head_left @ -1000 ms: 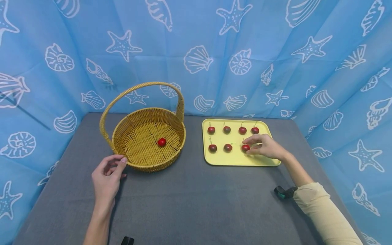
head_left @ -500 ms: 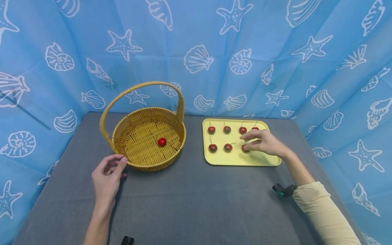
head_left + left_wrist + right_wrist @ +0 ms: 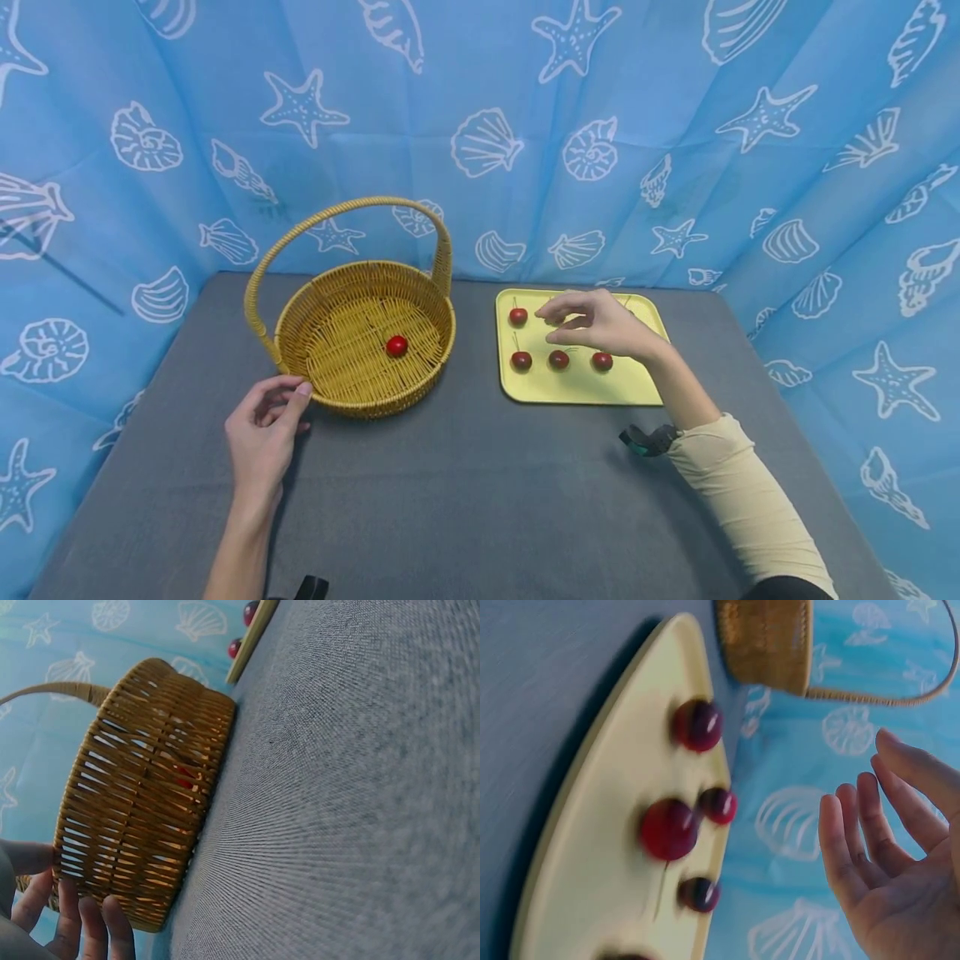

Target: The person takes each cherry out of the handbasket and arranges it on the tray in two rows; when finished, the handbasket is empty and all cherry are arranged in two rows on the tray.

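Note:
On the left stands a round wicker basket (image 3: pixel 363 407) with a tall arched handle and one bright red cherry (image 3: pixel 397 346) inside. My left hand (image 3: pixel 262 433) pinches its near-left rim between thumb and fingers; the left wrist view shows fingertips (image 3: pixel 116 919) against the woven side. To the right, a pale yellow tray (image 3: pixel 540 392) bears several dark red cherries with stems, among them one front cherry (image 3: pixel 602 361). Above the tray hovers my right hand (image 3: pixel 600 323), hiding part of the back row. In the right wrist view its fingers are spread apart, with nothing between them.
A grey cloth (image 3: pixel 480 500) covers the table. Blue curtain (image 3: pixel 480 83) with white shell and starfish prints hangs close behind it and at the sides. A dark wrist device (image 3: pixel 648 440) sits at my right wrist.
My right hand has moved left from the front-right cherry and over the middle of the tray; that cherry stays on the tray. The left hand and basket have not moved.

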Demonstrator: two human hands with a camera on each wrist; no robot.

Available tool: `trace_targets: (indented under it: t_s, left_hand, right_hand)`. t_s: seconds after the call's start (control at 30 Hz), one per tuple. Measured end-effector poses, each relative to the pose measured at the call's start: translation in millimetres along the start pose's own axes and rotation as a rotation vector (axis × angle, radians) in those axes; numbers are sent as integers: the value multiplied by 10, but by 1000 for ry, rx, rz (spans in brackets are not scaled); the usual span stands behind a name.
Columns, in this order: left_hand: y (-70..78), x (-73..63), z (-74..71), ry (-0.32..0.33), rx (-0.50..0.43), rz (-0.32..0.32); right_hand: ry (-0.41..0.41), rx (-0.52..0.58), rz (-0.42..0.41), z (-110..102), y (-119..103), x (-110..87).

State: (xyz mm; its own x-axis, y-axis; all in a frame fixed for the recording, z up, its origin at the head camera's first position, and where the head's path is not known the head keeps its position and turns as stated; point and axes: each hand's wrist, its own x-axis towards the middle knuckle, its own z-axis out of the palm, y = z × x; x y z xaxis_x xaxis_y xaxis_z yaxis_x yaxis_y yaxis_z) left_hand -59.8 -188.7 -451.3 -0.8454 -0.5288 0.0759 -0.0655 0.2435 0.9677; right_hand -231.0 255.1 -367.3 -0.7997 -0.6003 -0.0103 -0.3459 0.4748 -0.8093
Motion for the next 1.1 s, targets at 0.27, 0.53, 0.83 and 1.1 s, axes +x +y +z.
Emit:
trace_targets:
  t_s: [0.27,0.53,0.83,1.1]
  left_hand:
    - [-4,2,-15,-15,-17,-9]
    - [-1,3,-19,-19,-19,-16]
    - [-12,3,-18,-18,-13,-29]
    - [-3,5,-20,-18,-17,-26]
  right_hand:
    - [-86,83,-94,239,-298,371]
    - [-150,130,-170,492,-493,734]
    - [-244,163,-179,743,-651,1104]
    - [-343,129,-150,973,-773,1453]
